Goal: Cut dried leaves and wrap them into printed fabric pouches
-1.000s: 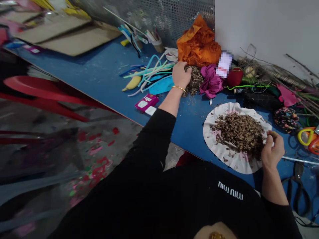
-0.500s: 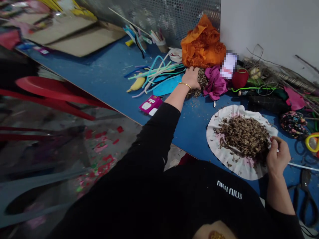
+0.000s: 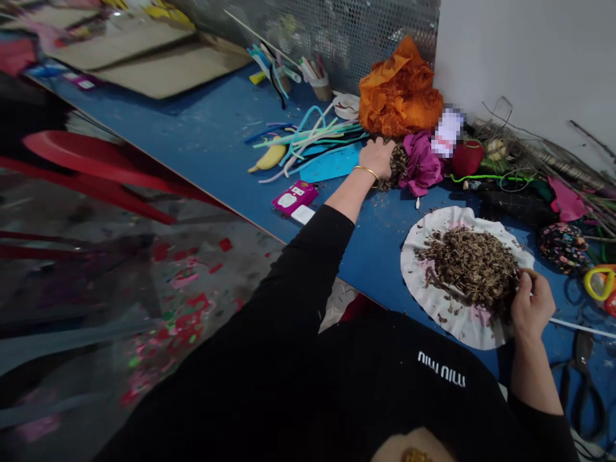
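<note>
A round white cloth [image 3: 414,273] lies on the blue table with a loose heap of brown dried plant bits [image 3: 474,266] on it. My right hand [image 3: 533,307] is closed at the cloth's right edge, thumb against bent fingers, pinching the rim beside the heap. Farther back, my left hand [image 3: 378,158] reaches out with its fingers curled over a second clump of dried plant bits [image 3: 398,165]; its fingertips are partly hidden. This clump sits between the hand and a crumpled purple cloth [image 3: 419,163], just below an orange bundle [image 3: 397,96].
Left of my left hand lie pipe cleaners [image 3: 308,142], a yellow banana-shaped thing [image 3: 269,158], a blue sheet [image 3: 332,163] and a purple box [image 3: 294,197]. On the right are black-handled scissors [image 3: 583,378], a patterned ball [image 3: 562,247] and twigs [image 3: 553,151]. A red chair [image 3: 96,160] stands beside the table.
The view has shifted slightly, moving the back of the table a little right and down. Both hands keep nearly the same places, left at the clump, right at the cloth's edge.
</note>
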A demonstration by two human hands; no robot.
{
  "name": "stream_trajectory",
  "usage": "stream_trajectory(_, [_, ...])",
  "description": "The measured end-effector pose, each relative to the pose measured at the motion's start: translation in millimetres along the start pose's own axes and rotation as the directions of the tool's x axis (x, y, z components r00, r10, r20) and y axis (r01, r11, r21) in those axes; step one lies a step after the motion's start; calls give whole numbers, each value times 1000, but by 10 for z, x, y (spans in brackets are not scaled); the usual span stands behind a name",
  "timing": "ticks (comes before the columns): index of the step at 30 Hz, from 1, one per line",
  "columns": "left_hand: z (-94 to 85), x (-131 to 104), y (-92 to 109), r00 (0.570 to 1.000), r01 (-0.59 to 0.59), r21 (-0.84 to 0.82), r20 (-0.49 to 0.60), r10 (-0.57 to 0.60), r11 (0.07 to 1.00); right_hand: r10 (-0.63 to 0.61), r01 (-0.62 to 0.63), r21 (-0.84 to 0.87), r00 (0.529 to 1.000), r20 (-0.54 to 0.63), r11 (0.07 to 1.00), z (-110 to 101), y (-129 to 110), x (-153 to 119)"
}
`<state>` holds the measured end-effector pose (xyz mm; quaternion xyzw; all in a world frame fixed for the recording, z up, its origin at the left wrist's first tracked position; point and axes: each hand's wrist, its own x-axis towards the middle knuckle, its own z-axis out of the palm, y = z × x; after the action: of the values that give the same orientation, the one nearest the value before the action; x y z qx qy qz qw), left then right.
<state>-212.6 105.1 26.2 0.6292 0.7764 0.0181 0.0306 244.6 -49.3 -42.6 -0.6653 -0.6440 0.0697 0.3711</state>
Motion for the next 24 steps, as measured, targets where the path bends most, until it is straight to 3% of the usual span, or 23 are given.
stream_trajectory(9, [22,-445,136,1000,-5,-36,-18,5,999,8,-8,-7,1000,17,1000,-2,-18,1])
stream_trajectory(19, [23,-832,293,992,-123,-22,-45,122,992,-2,3,-19,999,48,1000,19,25,20])
stream_trajectory(24, [103,-853,196,971,-240,-130,-55,235,962,0,1,-43,999,36,999,32,52,35])
